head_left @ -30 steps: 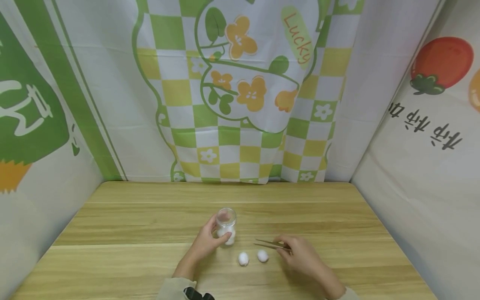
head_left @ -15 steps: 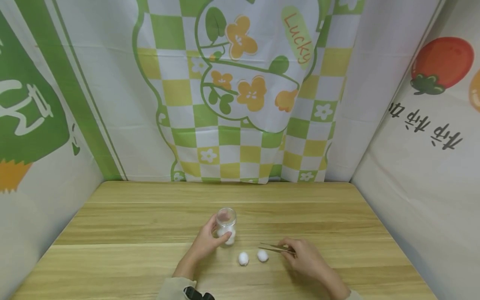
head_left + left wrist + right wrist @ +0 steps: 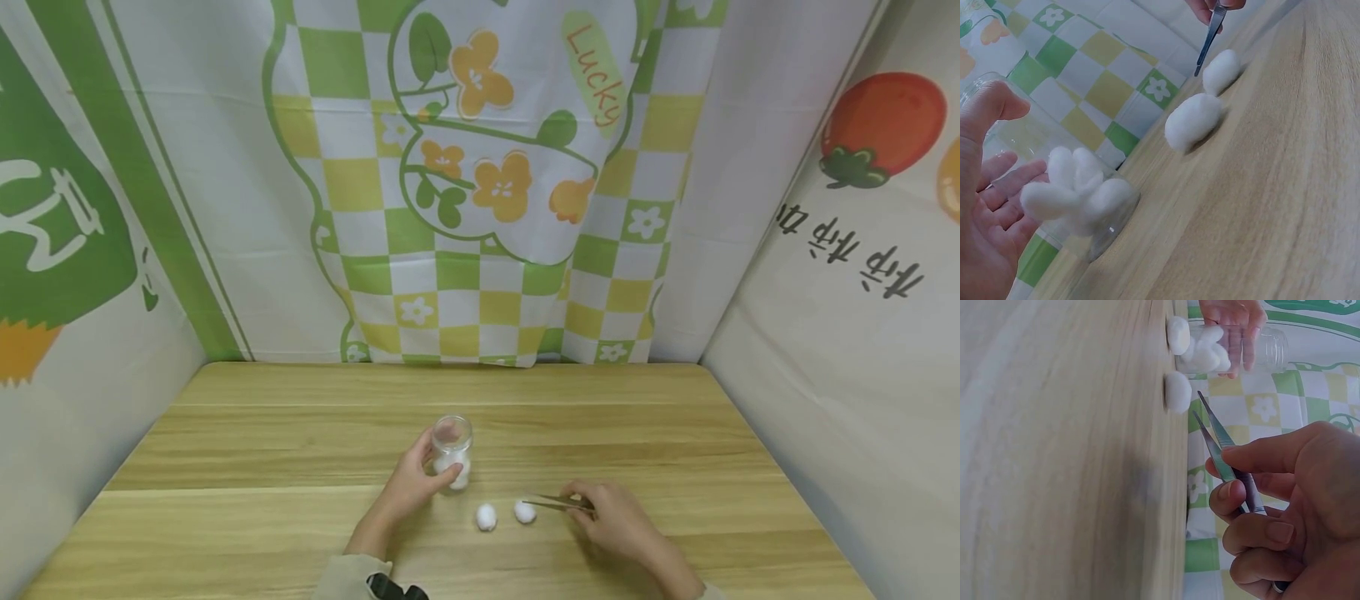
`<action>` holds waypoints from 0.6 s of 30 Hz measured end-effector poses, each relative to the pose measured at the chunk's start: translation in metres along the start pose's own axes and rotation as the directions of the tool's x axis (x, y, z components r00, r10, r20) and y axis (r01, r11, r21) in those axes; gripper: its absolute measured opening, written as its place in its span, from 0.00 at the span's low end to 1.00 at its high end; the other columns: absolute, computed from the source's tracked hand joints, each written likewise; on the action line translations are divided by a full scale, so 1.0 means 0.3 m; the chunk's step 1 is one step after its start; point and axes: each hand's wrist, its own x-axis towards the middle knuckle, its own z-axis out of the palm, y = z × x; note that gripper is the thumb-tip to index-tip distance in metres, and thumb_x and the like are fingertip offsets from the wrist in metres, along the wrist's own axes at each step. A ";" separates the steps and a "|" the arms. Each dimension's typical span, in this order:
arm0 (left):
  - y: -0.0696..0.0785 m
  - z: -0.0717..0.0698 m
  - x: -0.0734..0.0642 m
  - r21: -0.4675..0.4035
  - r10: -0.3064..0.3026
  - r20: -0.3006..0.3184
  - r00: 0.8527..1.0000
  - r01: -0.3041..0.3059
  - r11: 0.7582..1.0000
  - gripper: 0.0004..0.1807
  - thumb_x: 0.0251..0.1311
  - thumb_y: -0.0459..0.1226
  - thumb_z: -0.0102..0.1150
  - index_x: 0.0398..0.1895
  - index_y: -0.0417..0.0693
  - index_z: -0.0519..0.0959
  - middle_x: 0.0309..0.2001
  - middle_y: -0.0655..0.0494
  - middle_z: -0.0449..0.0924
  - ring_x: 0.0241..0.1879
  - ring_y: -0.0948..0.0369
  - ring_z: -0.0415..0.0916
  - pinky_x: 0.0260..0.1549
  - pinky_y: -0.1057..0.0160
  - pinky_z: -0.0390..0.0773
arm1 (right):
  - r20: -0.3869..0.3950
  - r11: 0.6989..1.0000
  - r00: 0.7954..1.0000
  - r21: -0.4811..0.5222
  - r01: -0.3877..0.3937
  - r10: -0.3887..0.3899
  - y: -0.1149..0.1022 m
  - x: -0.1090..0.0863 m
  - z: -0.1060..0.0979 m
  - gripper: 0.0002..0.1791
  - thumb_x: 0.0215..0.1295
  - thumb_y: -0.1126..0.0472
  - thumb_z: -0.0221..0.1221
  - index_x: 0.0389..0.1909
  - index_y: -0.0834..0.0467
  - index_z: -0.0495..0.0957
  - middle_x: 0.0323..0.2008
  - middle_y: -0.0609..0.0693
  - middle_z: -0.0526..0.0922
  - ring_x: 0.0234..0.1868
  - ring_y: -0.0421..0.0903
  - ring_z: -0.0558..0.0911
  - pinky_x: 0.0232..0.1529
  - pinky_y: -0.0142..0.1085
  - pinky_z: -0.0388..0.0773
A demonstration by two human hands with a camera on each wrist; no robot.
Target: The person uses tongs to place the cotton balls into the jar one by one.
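My left hand (image 3: 411, 483) holds a clear glass jar (image 3: 453, 435) upright on the table, thumb on one side and fingers on the other. Several white cotton balls (image 3: 1088, 194) lie inside the jar, and its mouth is uncovered. Two more cotton balls rest on the wood to the jar's right, a left one (image 3: 487, 517) and a right one (image 3: 524, 512). With thumb and fingers my right hand (image 3: 617, 523) pinches metal tweezers (image 3: 1219, 440). Their tips are parted and point at the right cotton ball; in the right wrist view a small gap separates them from it.
The wood-grain table (image 3: 300, 433) runs back to a checked green and yellow curtain (image 3: 480, 325). Printed cloth walls stand on the left (image 3: 90, 400) and right (image 3: 847, 358). A black strap device (image 3: 393, 588) sits at the left sleeve.
My right hand has drawn slightly right and toward me, bringing the tweezer tips from left of the right cotton ball to just above it. The left hand and jar have stayed put.
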 end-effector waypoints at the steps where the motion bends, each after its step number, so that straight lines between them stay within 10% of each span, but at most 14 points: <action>1: 0.000 0.000 0.000 -0.001 0.000 0.000 1.000 0.000 1.000 0.34 0.58 0.36 0.64 0.68 0.40 0.63 0.66 0.39 0.70 0.70 0.41 0.63 0.69 0.37 0.63 | 0.002 1.000 1.000 -0.001 0.000 0.000 0.000 -0.001 -0.001 0.11 0.60 0.64 0.61 0.44 0.58 0.81 0.28 0.48 0.85 0.22 0.27 0.69 0.21 0.23 0.67; 18: 0.000 -0.001 -0.001 -0.007 -0.003 0.005 1.000 0.003 1.000 0.34 0.59 0.36 0.63 0.68 0.40 0.64 0.66 0.39 0.70 0.70 0.41 0.63 0.69 0.37 0.63 | 0.049 0.998 0.997 -0.002 -0.055 0.055 0.004 -0.009 0.009 0.11 0.62 0.62 0.61 0.45 0.56 0.81 0.28 0.46 0.83 0.21 0.30 0.67 0.19 0.25 0.64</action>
